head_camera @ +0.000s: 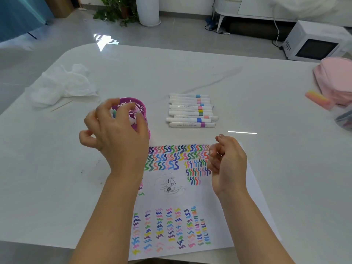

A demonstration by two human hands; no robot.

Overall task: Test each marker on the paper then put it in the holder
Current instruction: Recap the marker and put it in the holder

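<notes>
Purple holder (145, 119) is filling; marker row (190, 111) is waiting; left hand (118, 134) is hovering, fingers apart; right hand (228, 161) is curling loosely, empty.

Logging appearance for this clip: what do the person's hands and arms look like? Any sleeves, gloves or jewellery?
The left hand and right hand are bare, with no gloves, watch or bracelet. No sleeve shows anywhere down to the picture's lower edge. A small glint between the right hand's fingers is too unclear to call a ring.
</notes>
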